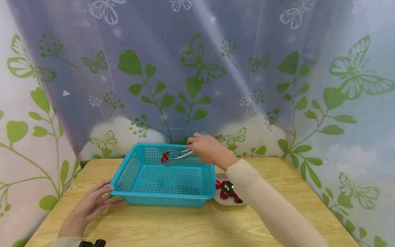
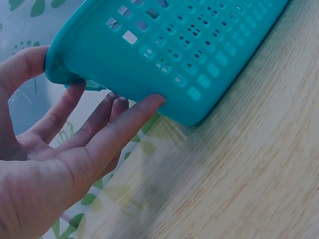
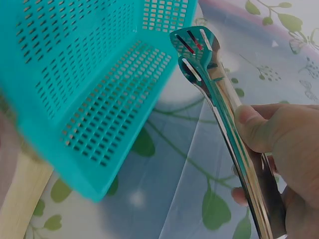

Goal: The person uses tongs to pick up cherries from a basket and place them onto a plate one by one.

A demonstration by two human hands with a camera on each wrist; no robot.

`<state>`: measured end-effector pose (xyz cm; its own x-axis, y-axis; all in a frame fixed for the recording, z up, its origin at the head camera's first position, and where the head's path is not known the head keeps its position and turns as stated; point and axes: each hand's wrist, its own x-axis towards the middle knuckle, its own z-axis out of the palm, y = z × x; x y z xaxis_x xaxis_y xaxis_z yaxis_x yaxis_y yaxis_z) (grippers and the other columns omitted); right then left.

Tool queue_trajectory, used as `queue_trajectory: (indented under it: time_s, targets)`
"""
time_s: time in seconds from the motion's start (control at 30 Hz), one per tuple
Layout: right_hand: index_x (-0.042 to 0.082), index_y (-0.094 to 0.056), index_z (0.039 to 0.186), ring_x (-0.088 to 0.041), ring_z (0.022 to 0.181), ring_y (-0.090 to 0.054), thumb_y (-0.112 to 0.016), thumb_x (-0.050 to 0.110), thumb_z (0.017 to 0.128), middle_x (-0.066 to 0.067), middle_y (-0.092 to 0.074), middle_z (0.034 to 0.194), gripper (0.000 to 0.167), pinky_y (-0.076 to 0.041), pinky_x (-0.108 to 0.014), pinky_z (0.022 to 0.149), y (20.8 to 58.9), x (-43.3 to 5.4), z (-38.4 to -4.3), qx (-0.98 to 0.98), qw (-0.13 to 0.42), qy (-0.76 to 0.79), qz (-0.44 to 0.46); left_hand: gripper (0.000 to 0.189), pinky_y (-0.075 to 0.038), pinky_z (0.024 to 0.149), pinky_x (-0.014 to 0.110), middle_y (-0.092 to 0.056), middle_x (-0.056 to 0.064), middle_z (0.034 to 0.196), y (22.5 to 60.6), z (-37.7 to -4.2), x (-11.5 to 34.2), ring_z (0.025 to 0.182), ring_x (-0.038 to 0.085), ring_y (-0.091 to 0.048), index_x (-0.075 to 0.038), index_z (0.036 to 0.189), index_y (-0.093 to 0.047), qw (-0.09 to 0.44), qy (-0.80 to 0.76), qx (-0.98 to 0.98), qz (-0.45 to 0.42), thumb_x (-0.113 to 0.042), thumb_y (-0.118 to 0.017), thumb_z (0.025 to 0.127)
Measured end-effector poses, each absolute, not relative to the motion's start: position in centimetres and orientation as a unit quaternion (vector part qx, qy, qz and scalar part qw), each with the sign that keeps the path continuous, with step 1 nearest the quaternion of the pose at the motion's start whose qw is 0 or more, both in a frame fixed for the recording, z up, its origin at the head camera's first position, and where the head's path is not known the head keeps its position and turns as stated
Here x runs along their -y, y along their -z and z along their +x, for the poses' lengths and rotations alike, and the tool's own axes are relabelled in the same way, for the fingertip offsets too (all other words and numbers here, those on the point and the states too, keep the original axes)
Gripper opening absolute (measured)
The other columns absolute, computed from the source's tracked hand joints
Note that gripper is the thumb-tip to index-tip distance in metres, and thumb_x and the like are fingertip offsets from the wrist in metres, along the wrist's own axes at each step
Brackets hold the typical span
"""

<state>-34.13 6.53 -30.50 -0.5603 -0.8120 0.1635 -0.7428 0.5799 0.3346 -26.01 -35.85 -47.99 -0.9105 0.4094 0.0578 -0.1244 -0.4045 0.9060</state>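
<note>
My right hand grips metal tongs with slotted heads, over the back of a turquoise plastic basket. Between the tong heads is a small round red fruit, held above the basket floor; only red glimpses of it show through the slots in the right wrist view. My left hand is at the basket's front left corner, fingers spread. In the left wrist view, one fingertip touches the rim, another lies just under it, and the thumb rests along the perforated wall.
Right of the basket, partly behind my right sleeve, a pale plate holds several red fruits and something dark. Both stand on a wooden table. A curtain printed with leaves and butterflies hangs behind and at both sides.
</note>
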Motion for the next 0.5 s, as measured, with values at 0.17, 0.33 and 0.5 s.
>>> queue_trajectory:
  time_s: [0.17, 0.33, 0.5]
  targets:
    - [0.013, -0.075, 0.123, -0.02, 0.102, -0.059, -0.073, 0.017, 0.097, -0.001, -0.071, 0.123, 0.026, -0.062, -0.028, 0.078, 30.6, -9.7, -33.4, 0.86, 0.199, 0.104, 0.458, 0.039, -0.061, 0.107, 0.05, -0.067, -0.007, 0.128, 48.0, -26.1, 35.8, 0.12, 0.015, -0.067, -0.023, 0.128, -0.067, 0.153, -0.821, -0.536, 0.125, -0.006, -0.037, 0.111]
    - [0.011, -0.076, 0.122, -0.02, 0.103, -0.062, -0.075, 0.015, 0.095, -0.002, -0.072, 0.122, 0.027, -0.064, -0.03, 0.085, 30.5, -12.0, -32.6, 0.851, 0.229, 0.105, 0.461, 0.035, -0.061, 0.106, 0.051, -0.066, -0.008, 0.127, 47.9, -26.0, 35.8, 0.118, 0.014, -0.067, -0.024, 0.128, -0.067, 0.14, -0.815, -0.554, 0.099, -0.008, -0.041, 0.111]
    - [0.009, -0.075, 0.122, -0.022, 0.105, -0.065, -0.077, 0.013, 0.093, -0.003, -0.073, 0.122, 0.03, -0.065, -0.034, 0.088, 30.8, -14.0, -31.8, 0.856, 0.24, 0.089, 0.45, 0.035, -0.061, 0.106, 0.05, -0.067, -0.007, 0.126, 47.9, -25.9, 35.8, 0.117, 0.014, -0.068, -0.024, 0.128, -0.067, 0.141, -0.815, -0.554, 0.098, -0.009, -0.041, 0.111]
